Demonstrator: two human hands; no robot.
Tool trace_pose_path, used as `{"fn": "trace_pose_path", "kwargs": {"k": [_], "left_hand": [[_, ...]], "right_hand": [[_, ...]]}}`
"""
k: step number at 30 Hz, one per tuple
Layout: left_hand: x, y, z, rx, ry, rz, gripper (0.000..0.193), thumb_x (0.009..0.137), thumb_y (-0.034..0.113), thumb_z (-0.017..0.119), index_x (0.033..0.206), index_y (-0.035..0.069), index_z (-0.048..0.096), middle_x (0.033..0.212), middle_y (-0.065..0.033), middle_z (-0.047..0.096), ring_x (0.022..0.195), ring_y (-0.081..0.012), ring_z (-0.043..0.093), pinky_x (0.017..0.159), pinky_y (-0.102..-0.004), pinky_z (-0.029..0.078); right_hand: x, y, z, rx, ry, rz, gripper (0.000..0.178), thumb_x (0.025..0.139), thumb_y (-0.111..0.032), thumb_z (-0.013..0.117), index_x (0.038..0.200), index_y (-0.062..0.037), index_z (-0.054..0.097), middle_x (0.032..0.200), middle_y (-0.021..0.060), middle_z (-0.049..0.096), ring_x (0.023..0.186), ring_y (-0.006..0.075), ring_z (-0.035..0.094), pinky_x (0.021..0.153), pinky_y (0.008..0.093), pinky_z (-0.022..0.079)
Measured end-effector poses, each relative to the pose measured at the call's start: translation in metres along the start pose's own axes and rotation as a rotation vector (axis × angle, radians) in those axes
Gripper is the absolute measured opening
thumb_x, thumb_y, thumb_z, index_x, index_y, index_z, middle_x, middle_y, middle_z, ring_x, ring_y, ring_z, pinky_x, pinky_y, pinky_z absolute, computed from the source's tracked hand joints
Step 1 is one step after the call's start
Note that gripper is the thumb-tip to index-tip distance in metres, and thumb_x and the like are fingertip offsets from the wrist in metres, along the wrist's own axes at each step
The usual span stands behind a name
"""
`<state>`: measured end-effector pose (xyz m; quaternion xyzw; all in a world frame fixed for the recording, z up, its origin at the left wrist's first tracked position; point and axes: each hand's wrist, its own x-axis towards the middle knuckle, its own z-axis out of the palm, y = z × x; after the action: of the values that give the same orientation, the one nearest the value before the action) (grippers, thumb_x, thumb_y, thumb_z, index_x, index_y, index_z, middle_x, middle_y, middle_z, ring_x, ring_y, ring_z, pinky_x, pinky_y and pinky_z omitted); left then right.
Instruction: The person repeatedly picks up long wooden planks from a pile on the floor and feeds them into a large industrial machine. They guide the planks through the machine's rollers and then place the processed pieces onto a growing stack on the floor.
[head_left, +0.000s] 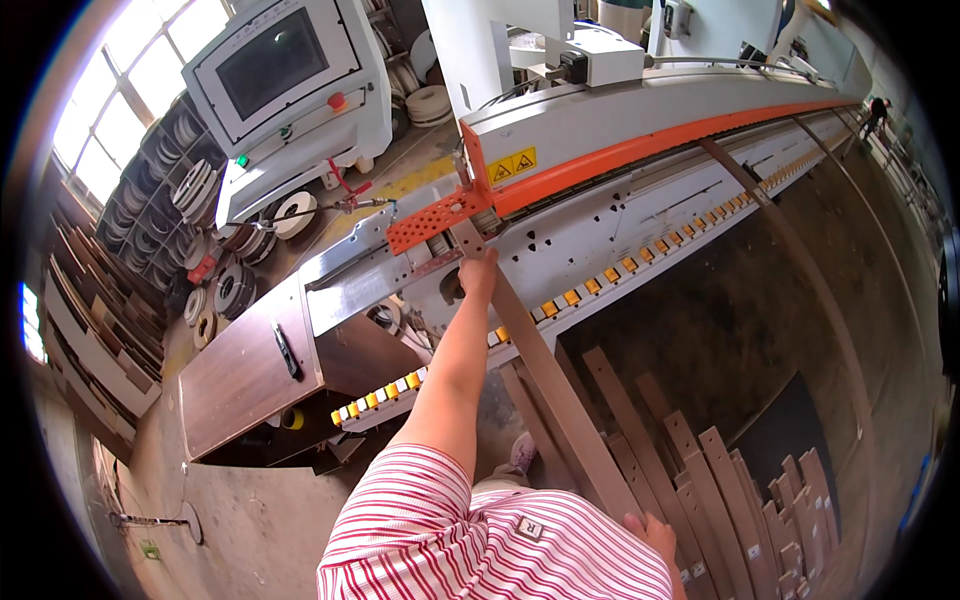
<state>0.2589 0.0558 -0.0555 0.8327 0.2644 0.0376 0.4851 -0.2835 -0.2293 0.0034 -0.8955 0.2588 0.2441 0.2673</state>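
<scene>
A long, narrow brown board point(555, 390) runs slantwise from beside my body up to the infeed of a long grey machine. My left hand point(478, 275) grips it close to its far end, arm stretched forward. That end lies by a perforated orange guard point(435, 221), next to the machine's grey bed point(570, 240). Low on the right, my right hand point(655, 538) holds the near end of the same board; part of that hand is cut off from sight by my sleeve and the board. The board passes over a row of yellow rollers point(571, 298) along the machine's front edge.
Several similar brown strips point(720, 480) stand stacked to my right. On the left, a brown cabinet point(245, 370) carries a dark utility knife point(287, 350). Behind are a control console point(285, 90) and racks of edging rolls point(140, 200). A long rail point(800, 250) crosses the right side.
</scene>
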Motion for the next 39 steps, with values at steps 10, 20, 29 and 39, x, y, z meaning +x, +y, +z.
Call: {"fn": "trace_pose_path", "kwargs": {"k": [10,20,29,39], "left_hand": [[-0.002,0.005,-0.005,-0.033,0.004,0.085,0.061,0.076,0.041,0.068,0.108,-0.010,0.059,0.111,-0.0296,0.062,0.106,-0.0433,0.060,0.090,-0.0456,0.047],[-0.005,0.017,0.011,-0.088,0.017,0.143,0.060,0.076,0.040,0.069,0.104,-0.011,0.059,0.106,-0.0298,0.064,0.106,-0.0428,0.060,0.090,-0.0450,0.048],[0.011,0.020,0.072,-0.067,0.043,0.236,0.059,0.077,0.041,0.068,0.103,-0.012,0.059,0.103,-0.0324,0.062,0.099,-0.0467,0.060,0.089,-0.0473,0.048],[0.064,0.027,0.143,0.655,-0.076,1.053,0.039,0.098,0.034,0.044,0.115,0.000,0.056,0.104,-0.0246,0.063,0.096,-0.0368,0.063,0.083,-0.0481,0.048]], "right_hand": [[0.003,-0.005,-0.005,0.001,-0.086,-0.009,0.076,0.087,-0.074,0.041,0.069,-0.0010,0.054,0.054,0.0201,0.057,0.055,0.0376,0.062,0.051,0.0463,0.045],[0.017,0.017,-0.010,0.015,-0.008,0.002,0.072,0.085,-0.068,0.051,0.080,0.0031,0.062,0.062,0.0252,0.059,0.062,0.0412,0.063,0.055,0.0490,0.046],[0.037,0.021,-0.048,0.085,0.083,0.005,0.059,0.086,-0.054,0.059,0.081,0.0047,0.060,0.068,0.0252,0.061,0.069,0.0422,0.060,0.063,0.0495,0.044],[0.096,0.046,-0.086,0.023,0.351,-0.032,0.048,0.090,-0.046,0.061,0.095,0.0019,0.057,0.081,0.0235,0.065,0.082,0.0432,0.062,0.075,0.0484,0.049]]}}
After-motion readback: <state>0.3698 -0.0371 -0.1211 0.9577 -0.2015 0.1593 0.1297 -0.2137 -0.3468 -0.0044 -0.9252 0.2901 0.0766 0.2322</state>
